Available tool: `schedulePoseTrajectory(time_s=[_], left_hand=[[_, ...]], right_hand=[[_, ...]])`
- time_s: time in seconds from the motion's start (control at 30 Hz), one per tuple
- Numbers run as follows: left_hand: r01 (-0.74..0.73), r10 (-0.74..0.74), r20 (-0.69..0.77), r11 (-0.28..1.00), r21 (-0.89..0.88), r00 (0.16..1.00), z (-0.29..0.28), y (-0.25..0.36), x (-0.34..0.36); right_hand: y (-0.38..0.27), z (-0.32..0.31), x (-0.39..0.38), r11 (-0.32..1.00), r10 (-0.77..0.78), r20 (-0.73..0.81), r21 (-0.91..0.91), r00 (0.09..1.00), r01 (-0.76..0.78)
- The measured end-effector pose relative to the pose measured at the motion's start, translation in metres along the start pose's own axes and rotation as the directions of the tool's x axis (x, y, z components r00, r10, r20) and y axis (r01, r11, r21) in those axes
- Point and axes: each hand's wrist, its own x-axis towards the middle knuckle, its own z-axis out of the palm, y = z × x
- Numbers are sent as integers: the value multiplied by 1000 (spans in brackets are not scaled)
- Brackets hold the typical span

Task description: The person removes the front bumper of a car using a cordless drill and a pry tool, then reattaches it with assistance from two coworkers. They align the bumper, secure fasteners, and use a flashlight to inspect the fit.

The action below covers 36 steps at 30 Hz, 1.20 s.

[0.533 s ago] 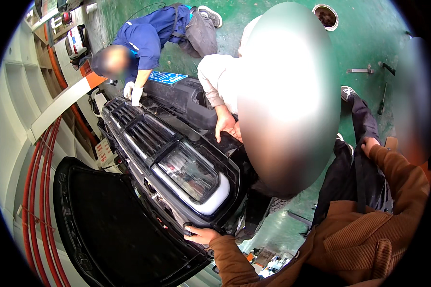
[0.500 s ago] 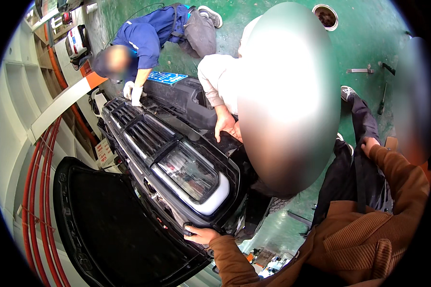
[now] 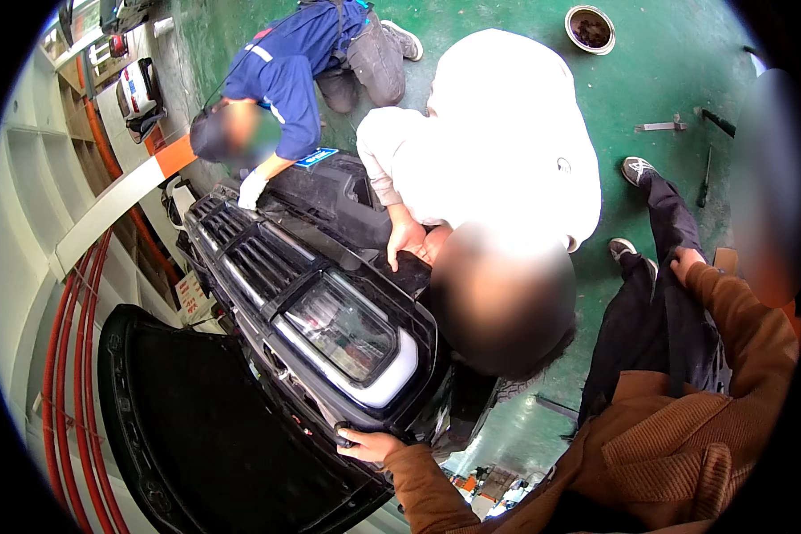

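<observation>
At the near corner of a black car front, my left hand (image 3: 371, 446) is closed round a small black rounded object (image 3: 343, 434), whose kind I cannot make out. The object is close to the edge beside the headlight (image 3: 345, 331), a clear unit with a white L-shaped border. Beyond it runs the black slatted grille (image 3: 260, 261) with chrome strips. My right hand (image 3: 686, 264) rests on my dark trouser leg (image 3: 672, 222), fingers loosely laid over it, holding nothing I can see.
A person in white (image 3: 516, 125) leans over the bumper (image 3: 320, 191), a bare hand on it. Another in blue (image 3: 276, 76) kneels farther off, a white-gloved hand (image 3: 253, 190) at the grille. The raised hood (image 3: 222, 427) stands left. A round tin (image 3: 589, 30) and metal tools lie on the green floor.
The person in white has shifted, showing more of their back and head. The person in blue has leaned nearer the car, covering more of the blue plate. My hands stay nearly where they were.
</observation>
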Motion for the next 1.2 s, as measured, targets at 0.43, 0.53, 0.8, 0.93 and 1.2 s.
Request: schedulePoseTrajectory(time_s=[0.43, 0.53, 0.8, 0.93, 1.2], left_hand=[[-602, 586, 150, 748, 279, 797, 47, -69, 4], [-591, 558, 271, 805, 53, 784, 83, -30, -34], [-591, 589, 466, 790, -163, 660, 159, 41, -81], [-612, 608, 504, 769, -183, 613, 204, 59, -104], [-652, 628, 496, 743, -152, 599, 271, 71, -167]], right_hand=[[33, 1, 27, 969, 206, 6, 139, 978, -205], [44, 4, 46, 957, 195, -134, 245, 972, -159], [79, -6, 141, 943, 223, -310, 309, 924, -124], [97, -12, 229, 926, 268, -324, 345, 907, -151], [78, -12, 419, 873, 254, -413, 487, 874, -24]])
